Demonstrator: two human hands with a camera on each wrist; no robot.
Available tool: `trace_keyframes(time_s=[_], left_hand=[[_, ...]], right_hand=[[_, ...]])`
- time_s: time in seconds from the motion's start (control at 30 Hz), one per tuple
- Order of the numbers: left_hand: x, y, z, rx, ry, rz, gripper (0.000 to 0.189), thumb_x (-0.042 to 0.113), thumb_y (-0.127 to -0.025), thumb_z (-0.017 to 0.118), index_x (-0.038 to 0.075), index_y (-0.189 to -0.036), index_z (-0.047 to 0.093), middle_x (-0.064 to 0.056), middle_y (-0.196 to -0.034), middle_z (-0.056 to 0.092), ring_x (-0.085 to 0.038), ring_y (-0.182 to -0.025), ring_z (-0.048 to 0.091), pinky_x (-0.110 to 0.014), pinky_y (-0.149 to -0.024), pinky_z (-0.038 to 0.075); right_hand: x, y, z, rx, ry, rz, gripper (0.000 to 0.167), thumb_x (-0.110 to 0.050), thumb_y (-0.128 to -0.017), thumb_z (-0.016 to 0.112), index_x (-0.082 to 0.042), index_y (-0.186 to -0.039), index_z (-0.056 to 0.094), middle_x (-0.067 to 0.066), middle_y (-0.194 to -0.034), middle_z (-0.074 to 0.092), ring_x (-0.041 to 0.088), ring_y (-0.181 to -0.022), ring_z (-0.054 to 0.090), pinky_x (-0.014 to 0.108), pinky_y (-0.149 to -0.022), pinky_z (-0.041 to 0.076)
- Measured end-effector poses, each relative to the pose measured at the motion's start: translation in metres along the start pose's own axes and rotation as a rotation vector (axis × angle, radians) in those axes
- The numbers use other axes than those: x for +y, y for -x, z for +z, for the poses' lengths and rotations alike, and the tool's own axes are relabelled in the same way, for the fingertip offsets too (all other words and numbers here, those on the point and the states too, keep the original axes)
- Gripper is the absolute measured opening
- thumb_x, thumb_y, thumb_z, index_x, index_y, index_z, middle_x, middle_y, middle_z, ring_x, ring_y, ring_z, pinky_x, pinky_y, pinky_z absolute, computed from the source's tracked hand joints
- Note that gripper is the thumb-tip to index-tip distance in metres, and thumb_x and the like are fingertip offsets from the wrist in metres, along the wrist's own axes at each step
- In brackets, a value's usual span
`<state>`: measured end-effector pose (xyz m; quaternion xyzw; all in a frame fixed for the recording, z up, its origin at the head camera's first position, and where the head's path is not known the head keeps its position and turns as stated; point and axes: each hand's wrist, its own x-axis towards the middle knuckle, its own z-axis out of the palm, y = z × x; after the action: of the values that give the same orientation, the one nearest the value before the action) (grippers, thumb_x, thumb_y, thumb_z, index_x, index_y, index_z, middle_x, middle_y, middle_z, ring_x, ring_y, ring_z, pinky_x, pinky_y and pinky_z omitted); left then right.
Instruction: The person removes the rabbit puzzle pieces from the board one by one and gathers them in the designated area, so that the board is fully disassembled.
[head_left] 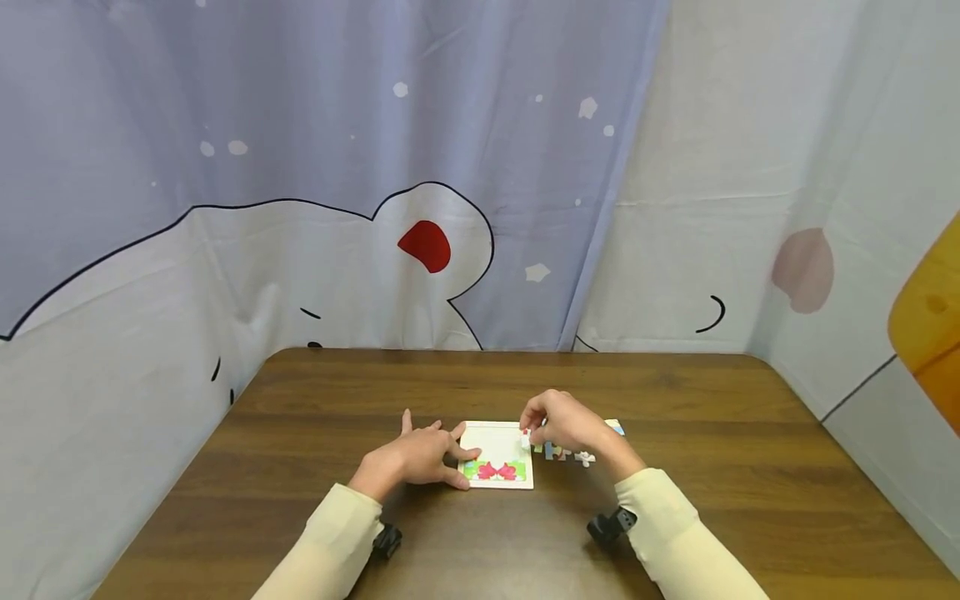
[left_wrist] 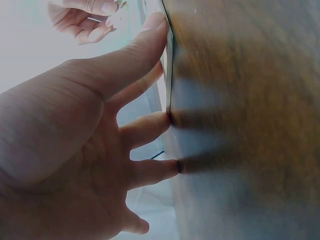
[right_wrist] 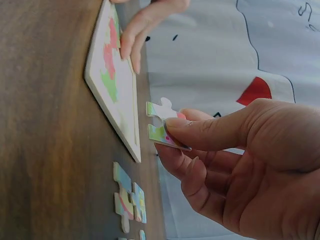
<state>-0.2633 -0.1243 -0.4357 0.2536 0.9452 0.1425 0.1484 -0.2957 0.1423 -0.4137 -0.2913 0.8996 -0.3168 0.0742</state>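
A white-framed jigsaw puzzle board (head_left: 491,438) lies on the table, with a green and red picture along its near side and a bare upper part. My left hand (head_left: 423,457) rests at the board's left side, its fingers spread. In the left wrist view the thumb (left_wrist: 150,37) touches the board's edge. Over the board's right edge, my right hand (head_left: 567,422) pinches a puzzle piece (right_wrist: 159,134) between thumb and fingers. That piece is green and white with a bit of pink, held above the board and apart from it.
Several loose puzzle pieces (head_left: 555,452) lie on the wooden table (head_left: 675,500) just right of the board, partly hidden under my right hand. A patterned curtain (head_left: 337,275) hangs behind the table's far edge.
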Motion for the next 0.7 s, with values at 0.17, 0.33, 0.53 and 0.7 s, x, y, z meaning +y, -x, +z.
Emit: trace_keyframes(time_s=[0.17,0.33,0.53,0.7], left_hand=[[-0.001,0.001,0.0,-0.001,0.008,0.001,0.06,0.05,-0.08,0.076,0.033,-0.136,0.064,-0.008,-0.158,0.037,-0.046,-0.142,0.032,-0.077,-0.106,-0.005],[-0.001,0.001,-0.001,-0.008,0.016,0.007,0.06,0.049,-0.081,0.076,0.032,-0.137,0.063,-0.009,-0.158,0.035,-0.047,-0.143,0.031,-0.077,-0.106,-0.006],[-0.001,0.0,-0.001,-0.001,0.002,0.011,0.059,0.049,-0.081,0.076,0.033,-0.137,0.063,-0.009,-0.159,0.034,-0.046,-0.143,0.032,-0.076,-0.107,-0.006],[-0.002,0.0,-0.001,-0.011,0.014,0.01,0.06,0.048,-0.081,0.076,0.033,-0.137,0.063,-0.008,-0.159,0.033,-0.046,-0.143,0.031,-0.076,-0.107,-0.007]], right_hand=[[0.0,0.0,0.0,-0.03,0.0,-0.026,0.02,0.012,-0.074,0.071,-0.004,-0.085,0.073,-0.002,-0.072,0.062,0.008,-0.067,0.055,0.024,-0.062,0.047],[0.008,0.008,-0.016,-0.041,0.002,-0.031,0.018,0.011,-0.076,0.07,-0.003,-0.086,0.074,0.0,-0.073,0.063,0.01,-0.067,0.054,0.025,-0.06,0.047],[0.035,0.028,-0.044,-0.031,-0.059,0.064,0.016,0.011,-0.078,0.07,0.001,-0.09,0.075,0.004,-0.075,0.066,0.011,-0.066,0.057,0.027,-0.059,0.049],[0.056,0.049,-0.058,-0.031,-0.097,0.158,0.016,0.012,-0.078,0.071,0.004,-0.091,0.075,0.007,-0.076,0.066,0.013,-0.067,0.056,0.028,-0.057,0.048]])
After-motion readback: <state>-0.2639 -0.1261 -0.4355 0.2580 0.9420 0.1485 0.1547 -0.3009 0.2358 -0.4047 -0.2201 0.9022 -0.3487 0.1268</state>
